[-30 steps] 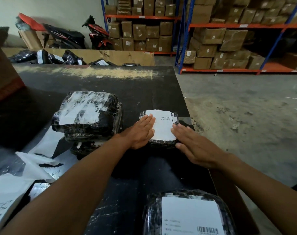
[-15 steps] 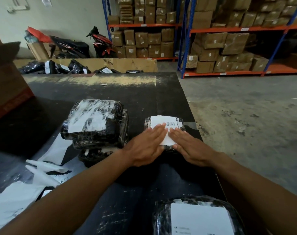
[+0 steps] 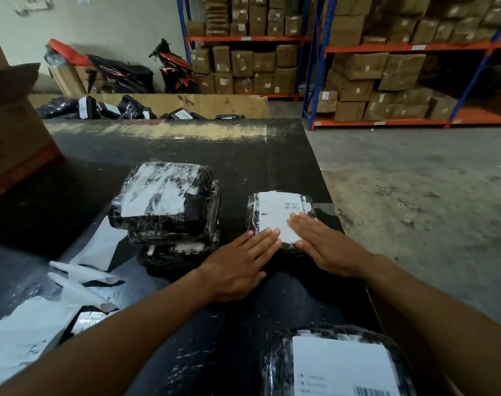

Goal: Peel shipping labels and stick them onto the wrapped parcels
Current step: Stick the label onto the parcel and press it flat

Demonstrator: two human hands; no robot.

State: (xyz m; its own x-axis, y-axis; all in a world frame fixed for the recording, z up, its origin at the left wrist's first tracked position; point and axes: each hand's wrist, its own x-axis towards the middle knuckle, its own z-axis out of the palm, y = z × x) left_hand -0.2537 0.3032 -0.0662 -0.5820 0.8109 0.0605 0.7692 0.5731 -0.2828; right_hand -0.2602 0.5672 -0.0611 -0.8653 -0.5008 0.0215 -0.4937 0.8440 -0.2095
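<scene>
Both flat, open hands press the shipping label [image 3: 278,215] on the small wrapped parcel [image 3: 280,221] near the counter's [image 3: 186,144] right edge, left hand [image 3: 238,264] and right hand [image 3: 326,247] at its near end, seemingly equally close.

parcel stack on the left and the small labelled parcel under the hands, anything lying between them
Nothing. In the head view, only a bare strip of black table separates the parcel stack from the small labelled parcel; the left hand sits just nearer than that gap.

One head-worn wide-angle view looks forward and down across the dark tabletop [image 3: 163,144], close above it, facing the warehouse shelving [image 3: 400,48].
</scene>
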